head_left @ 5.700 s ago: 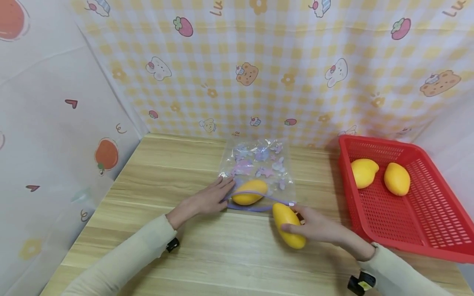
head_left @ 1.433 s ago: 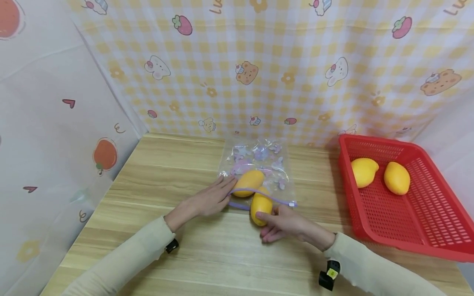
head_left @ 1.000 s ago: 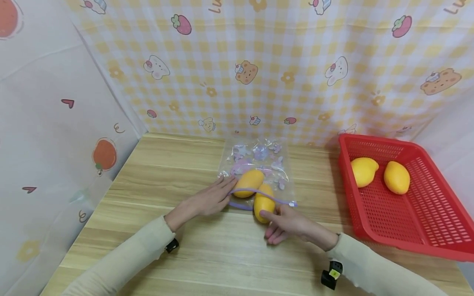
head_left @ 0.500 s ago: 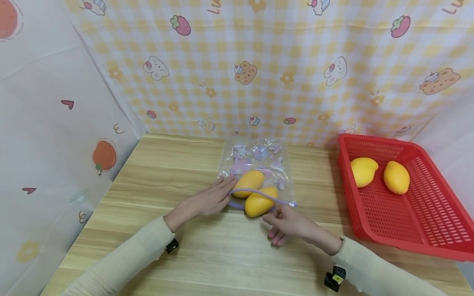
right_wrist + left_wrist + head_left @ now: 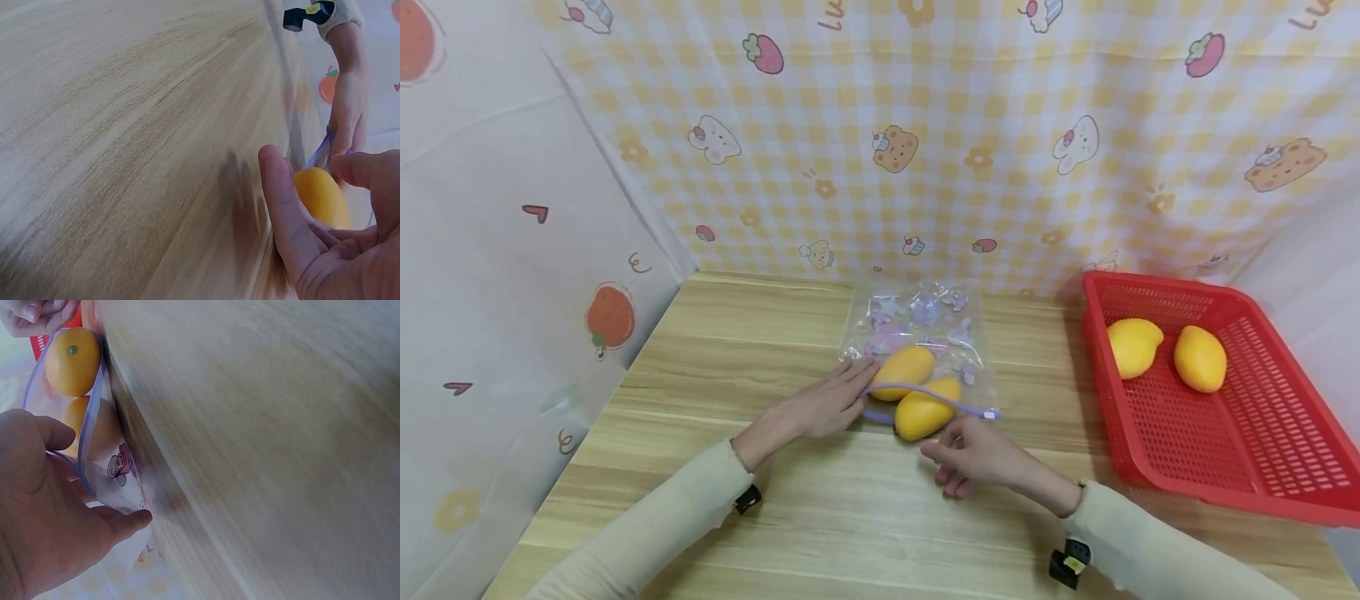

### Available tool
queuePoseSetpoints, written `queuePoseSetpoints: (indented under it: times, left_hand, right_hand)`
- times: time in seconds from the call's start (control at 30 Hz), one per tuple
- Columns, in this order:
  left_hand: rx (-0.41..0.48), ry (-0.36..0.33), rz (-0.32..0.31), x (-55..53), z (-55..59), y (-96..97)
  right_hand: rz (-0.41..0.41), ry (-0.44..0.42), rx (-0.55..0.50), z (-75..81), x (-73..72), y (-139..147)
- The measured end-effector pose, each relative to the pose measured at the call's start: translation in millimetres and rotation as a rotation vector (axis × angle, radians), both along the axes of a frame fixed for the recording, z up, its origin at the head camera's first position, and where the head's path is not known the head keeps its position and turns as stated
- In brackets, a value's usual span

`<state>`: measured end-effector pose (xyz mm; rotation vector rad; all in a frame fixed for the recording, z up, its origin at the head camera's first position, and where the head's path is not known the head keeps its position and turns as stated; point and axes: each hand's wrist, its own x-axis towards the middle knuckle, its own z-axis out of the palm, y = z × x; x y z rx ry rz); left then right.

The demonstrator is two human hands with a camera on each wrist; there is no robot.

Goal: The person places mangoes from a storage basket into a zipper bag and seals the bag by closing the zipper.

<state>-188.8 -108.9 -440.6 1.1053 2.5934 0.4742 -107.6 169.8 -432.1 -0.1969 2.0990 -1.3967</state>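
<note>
A clear zip bag [image 5: 925, 312] with purple prints lies on the wooden table [image 5: 737, 333]. One yellow mango [image 5: 904, 369] sits inside it. A second mango [image 5: 925, 414] lies in the bag's mouth under the purple zip lip. My left hand [image 5: 823, 406] rests with straight fingers on the bag's left corner; in the left wrist view this hand [image 5: 37, 512] has its thumb at the lip of the bag [image 5: 115, 469]. My right hand [image 5: 973, 457] hovers just in front of the second mango, fingers loosely curled, holding nothing. The right wrist view shows that mango [image 5: 322, 197] beyond my right hand [image 5: 337, 262].
A red mesh basket [image 5: 1240, 475] stands at the right with two more mangoes [image 5: 1133, 346] [image 5: 1199, 358] inside. Patterned sheets wall the back and left. Bare wood stretches along the table's front and left.
My right hand pushed the second mango into the bag's mouth, where it turned sideways, then let go and drew back. The left hand stayed on the bag's corner.
</note>
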Motion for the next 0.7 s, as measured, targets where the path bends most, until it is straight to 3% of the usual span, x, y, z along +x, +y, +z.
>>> queuePoseSetpoints:
  times: [0.27, 0.53, 0.7]
  left_hand:
    - [0.018, -0.013, 0.012, 0.4, -1.9, -0.4]
    - [0.021, -0.023, 0.020, 0.4, -0.9, -0.3]
    - [0.036, -0.016, 0.022, -0.2, -1.9, -0.7]
  right_hand:
    - [0.087, 0.098, 0.029, -8.4, -4.7, -6]
    - [0.072, 0.024, 0.041, -9.5, -5.1, -17]
    - [0.077, -0.061, -0.024, -14.2, -6.5, -20]
